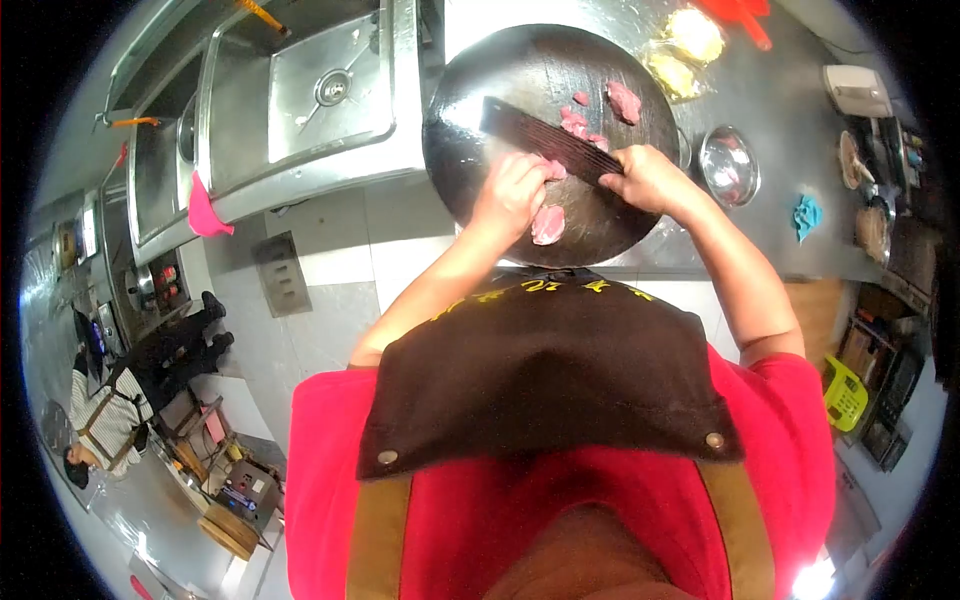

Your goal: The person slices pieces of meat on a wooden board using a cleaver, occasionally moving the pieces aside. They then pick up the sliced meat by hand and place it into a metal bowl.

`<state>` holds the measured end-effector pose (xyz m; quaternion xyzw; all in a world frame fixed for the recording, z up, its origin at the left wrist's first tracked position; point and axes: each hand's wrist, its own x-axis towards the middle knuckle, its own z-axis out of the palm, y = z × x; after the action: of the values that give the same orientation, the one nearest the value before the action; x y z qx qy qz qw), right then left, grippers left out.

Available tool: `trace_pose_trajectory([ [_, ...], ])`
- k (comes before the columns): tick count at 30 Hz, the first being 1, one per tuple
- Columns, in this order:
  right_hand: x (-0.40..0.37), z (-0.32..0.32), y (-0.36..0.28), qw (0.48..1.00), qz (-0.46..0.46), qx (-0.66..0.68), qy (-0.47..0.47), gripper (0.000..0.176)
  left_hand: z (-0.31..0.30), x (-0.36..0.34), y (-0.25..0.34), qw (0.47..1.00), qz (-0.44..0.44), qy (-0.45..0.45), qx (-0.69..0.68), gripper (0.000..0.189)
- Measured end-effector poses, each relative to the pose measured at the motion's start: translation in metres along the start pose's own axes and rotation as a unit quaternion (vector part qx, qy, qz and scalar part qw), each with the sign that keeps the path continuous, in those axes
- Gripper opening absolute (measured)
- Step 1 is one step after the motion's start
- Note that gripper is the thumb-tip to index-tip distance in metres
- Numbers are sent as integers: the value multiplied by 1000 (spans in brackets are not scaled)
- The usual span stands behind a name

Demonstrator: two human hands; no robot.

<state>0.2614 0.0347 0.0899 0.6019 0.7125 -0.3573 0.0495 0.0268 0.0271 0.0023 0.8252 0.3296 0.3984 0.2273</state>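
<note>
My right hand [643, 180] is closed round the handle end of a wide, dark-bladed cleaver [545, 137], which slants across a round, dark chopping board [480, 70]. Just below the blade, the fingers of my left hand [512, 192] press together on a small piece of raw meat [553, 170]. A larger chunk of meat [548, 225] lies near the board's front edge. Beyond the blade are small cut bits [574, 122] and another chunk [624, 103]. The blade partly covers the bits nearest it.
A steel sink [330, 135] adjoins the board on the left, with a pink cloth [207, 207] over its edge. On the right stand a metal bowl [729, 166] and a blue cloth [806, 217]. Plastic bags of pale food [693, 37] lie behind. Another person [110, 410] is at far left.
</note>
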Motion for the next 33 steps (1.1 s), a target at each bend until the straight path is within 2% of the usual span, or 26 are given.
trace_pose_trajectory([
  [2,-7,7,0,994,-25,55,92,20,1,0,0,1000,-4,4,6,33],
  [5,-19,1,4,959,101,263,22,24,0,-2,1,1000,-12,-8,8,33],
  [8,-39,0,23,882,148,445,-37,24,0,-1,2,1000,-6,-7,10,32],
  [12,-59,7,30,784,199,587,-36,27,2,0,2,1000,3,10,12,30],
  [17,-67,17,34,775,208,597,-10,20,3,4,4,999,-26,22,-10,25],
  [22,-74,15,29,767,210,607,-4,19,1,4,4,999,10,-8,42,25],
  [25,-77,16,34,869,164,466,30,22,1,2,4,998,17,5,58,25],
  [28,-85,9,16,961,133,214,114,26,-1,1,6,999,15,15,45,24],
  [29,-89,6,9,978,105,125,130,27,-1,1,6,999,14,16,34,23],
  [32,-96,5,3,993,27,-24,109,23,-2,1,7,999,0,7,31,22],
  [33,-97,7,2,994,26,-51,92,20,-1,0,5,999,3,4,35,22],
])
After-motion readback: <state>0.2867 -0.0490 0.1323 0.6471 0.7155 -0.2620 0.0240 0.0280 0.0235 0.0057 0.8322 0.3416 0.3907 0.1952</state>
